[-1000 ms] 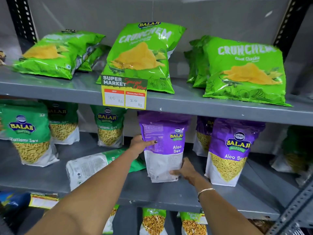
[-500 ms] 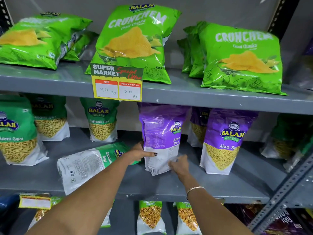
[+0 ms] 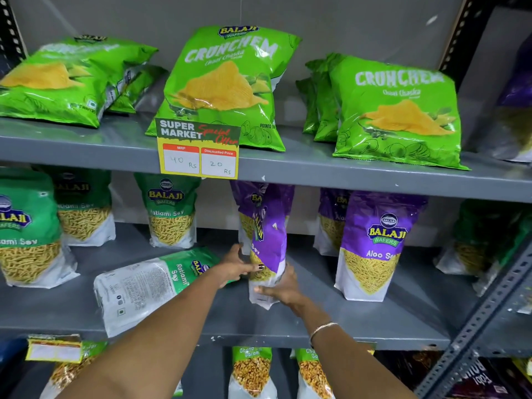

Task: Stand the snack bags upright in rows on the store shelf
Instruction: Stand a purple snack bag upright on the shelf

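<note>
Two hands clasp purple Aloo Sev bag (image 3: pixel 269 243) low on middle shelf (image 3: pixel 359 326): left hand (image 3: pixel 236 267), right hand (image 3: pixel 283 287). Bag upright, edge-on, probably resting. Soft, crinkly, bottom-heavy; hold near base. Green bag (image 3: pixel 149 286) lies flat.

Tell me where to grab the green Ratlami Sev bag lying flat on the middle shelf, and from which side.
Probably grip the green Ratlami Sev bag by its green top end, which points right toward the left hand. Come from the right-front. It lies on its back, white bottom toward the shelf edge, so lifting the top should pivot it upright.
</note>
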Demonstrator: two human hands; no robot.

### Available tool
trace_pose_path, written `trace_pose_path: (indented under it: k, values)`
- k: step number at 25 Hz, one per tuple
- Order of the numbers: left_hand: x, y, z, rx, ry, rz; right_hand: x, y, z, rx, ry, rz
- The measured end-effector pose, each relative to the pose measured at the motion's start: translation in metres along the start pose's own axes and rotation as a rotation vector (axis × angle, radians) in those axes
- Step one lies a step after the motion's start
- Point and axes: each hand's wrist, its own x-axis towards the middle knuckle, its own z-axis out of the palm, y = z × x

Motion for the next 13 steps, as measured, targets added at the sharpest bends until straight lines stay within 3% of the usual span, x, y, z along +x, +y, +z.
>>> trace_pose_path:
  k: [3, 7, 13]
  values:
    - [0.007, -0.003, 0.007, 0.073, 0.069, 0.033, -0.001, -0.001, 0.001, 0.05, 0.038, -0.082]
    - [0.01, -0.004, 0.007, 0.045, 0.199, 0.076, 0.003, 0.002, -0.024, -0.069, 0.017, -0.111]
    - [0.009, 0.006, 0.017, -0.038, 0.197, 0.079, 0.019, 0.005, -0.063, 0.131, -0.062, -0.121]
